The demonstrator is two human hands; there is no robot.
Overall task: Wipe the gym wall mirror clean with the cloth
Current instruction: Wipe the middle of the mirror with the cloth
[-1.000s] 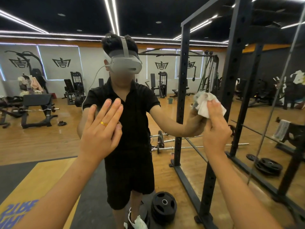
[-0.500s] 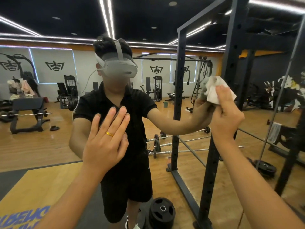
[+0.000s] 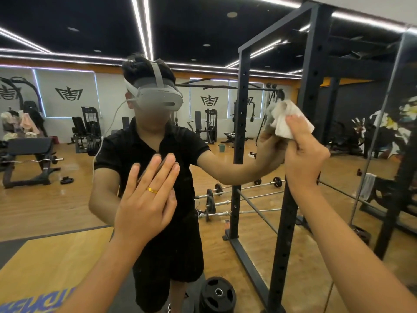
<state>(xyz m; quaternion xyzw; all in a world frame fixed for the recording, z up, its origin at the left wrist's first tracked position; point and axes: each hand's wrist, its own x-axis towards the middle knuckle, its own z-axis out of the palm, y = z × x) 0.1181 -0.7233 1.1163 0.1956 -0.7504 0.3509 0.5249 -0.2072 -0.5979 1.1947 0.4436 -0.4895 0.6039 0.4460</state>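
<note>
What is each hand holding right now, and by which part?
The right hand grips the white cloth by its lower edge and presses it, bunched, against the mirror. The left hand holds nothing and rests flat on the mirror.

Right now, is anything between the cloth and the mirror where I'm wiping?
Nothing visible. The right hand holds the cloth directly against the wall mirror, where cloth and reflection meet. The left hand lies flat on the glass further left, apart from the cloth.
</note>
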